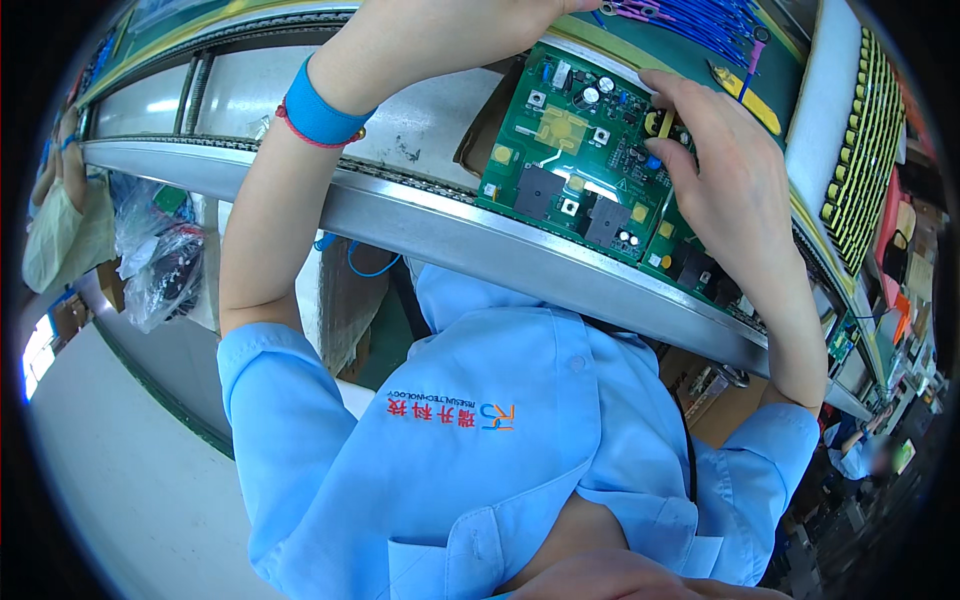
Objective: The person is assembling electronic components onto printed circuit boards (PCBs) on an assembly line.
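A green circuit board (548, 150) lies on the rail line in front of me, carrying dark square blocks, silver round capacitors and yellow pads. Over its right part is my right hand (728, 165), thumb and index finger curved around a small black-and-yellow component (658, 124) on the board. The other fingers are hidden behind the hand. My left hand (490, 22) reaches across the top of the view, and the frame edge cuts off most of its fingers. Nearest to it is a bundle of blue wires (690, 14) with purple ends. A blue wrist band (322, 108) circles my left wrist.
A metal rail (420, 212) runs between me and the board. At the right stands a white tray edge with rows of black-and-yellow parts (862, 150). A yellow tool (745, 97) lies beyond my right hand. Plastic bags (165, 265) hang at the left, near another person's arm (72, 165).
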### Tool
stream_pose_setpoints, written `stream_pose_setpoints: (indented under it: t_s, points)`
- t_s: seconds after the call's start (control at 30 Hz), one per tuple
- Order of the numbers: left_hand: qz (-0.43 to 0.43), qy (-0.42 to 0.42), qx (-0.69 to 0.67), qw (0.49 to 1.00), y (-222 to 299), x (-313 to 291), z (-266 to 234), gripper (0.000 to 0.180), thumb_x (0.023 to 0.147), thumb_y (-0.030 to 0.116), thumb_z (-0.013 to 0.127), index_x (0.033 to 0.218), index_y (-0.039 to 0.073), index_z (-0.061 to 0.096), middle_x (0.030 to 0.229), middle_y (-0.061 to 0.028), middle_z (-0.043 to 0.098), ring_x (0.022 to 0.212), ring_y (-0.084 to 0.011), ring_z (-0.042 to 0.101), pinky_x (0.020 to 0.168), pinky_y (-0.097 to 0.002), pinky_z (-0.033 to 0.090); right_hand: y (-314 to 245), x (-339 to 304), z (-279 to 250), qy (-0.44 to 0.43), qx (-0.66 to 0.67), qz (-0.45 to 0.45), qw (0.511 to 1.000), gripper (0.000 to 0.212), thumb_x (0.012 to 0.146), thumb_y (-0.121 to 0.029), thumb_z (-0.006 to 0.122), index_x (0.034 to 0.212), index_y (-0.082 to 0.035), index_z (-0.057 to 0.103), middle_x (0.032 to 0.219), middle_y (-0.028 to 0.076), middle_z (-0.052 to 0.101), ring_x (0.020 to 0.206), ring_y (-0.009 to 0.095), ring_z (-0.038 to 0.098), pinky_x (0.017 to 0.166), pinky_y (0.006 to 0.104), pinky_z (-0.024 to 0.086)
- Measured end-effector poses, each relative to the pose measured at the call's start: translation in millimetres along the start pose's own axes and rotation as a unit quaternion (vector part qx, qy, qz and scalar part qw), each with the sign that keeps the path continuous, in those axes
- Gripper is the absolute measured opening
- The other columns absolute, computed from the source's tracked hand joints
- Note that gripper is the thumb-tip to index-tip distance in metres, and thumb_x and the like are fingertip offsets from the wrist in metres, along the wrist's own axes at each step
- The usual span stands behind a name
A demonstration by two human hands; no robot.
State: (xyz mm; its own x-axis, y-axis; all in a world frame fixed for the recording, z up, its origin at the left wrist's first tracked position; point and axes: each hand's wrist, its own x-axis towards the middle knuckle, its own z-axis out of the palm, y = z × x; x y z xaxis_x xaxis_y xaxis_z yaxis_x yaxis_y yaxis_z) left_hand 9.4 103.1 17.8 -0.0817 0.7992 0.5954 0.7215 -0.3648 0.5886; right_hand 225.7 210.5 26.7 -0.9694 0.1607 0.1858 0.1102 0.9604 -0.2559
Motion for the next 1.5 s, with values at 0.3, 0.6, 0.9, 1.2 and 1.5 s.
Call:
stream_pose_setpoints:
  t_s: [0.3,0.6,0.9,1.2,1.5]
  points:
    - [-0.038,-0.094,0.17,0.98,16,5,-10,0.005,0.08,0.013,0.067,0.079,0.009,0.064,0.075,-0.0049,0.053,0.078,-0.0221,0.051,0.082,-0.0368,0.03,1,0,-4,-0.006,0.018,0.0,1.0,0.048,0.072,-0.004,0.072,0.118,-0.007,0.057,0.095,0.014,0.066,0.091,0.031,0.064,0.075,0.0388,0.051]
    - [0.086,-0.152,0.282,0.943,15,-1,-8,0.006,0.078,0.007,0.061,0.073,0.009,0.059,0.079,-0.0061,0.048,0.085,-0.0226,0.049,0.09,-0.0418,0.031,-8,-22,-34,-0.034,0.151,0.043,0.987,0.048,0.077,-0.009,0.072,0.122,-0.004,0.06,0.104,0.01,0.064,0.089,0.02,0.059,0.078,0.0294,0.047]
    - [0.056,-0.195,0.304,0.931,21,2,-9,0.004,0.076,0.005,0.061,0.074,0.008,0.059,0.081,-0.0063,0.048,0.087,-0.0231,0.05,0.095,-0.0462,0.031,-2,-31,-30,-0.033,0.216,0.127,0.967,0.044,0.076,-0.006,0.071,0.119,-0.005,0.062,0.115,0.013,0.064,0.104,0.031,0.062,0.088,0.0352,0.049]
    - [0.081,-0.218,0.346,0.909,22,1,0,0.002,0.077,0.007,0.06,0.076,0.009,0.058,0.082,-0.0066,0.048,0.092,-0.0229,0.052,0.099,-0.0475,0.03,2,-34,-24,-0.025,0.196,0.105,0.975,0.043,0.075,-0.006,0.072,0.117,-0.005,0.062,0.115,0.013,0.064,0.106,0.031,0.061,0.089,0.0359,0.049]
    - [0.176,-0.137,0.289,0.931,-5,-6,0,0.01,0.075,0.013,0.065,0.083,0.009,0.062,0.088,-0.006,0.053,0.095,-0.0235,0.054,0.104,-0.0478,0.027,-41,-20,-19,-0.037,0.144,-0.11,0.983,0.037,0.077,-0.006,0.065,0.115,-0.003,0.062,0.119,0.012,0.062,0.091,0.026,0.066,0.074,0.0314,0.054]
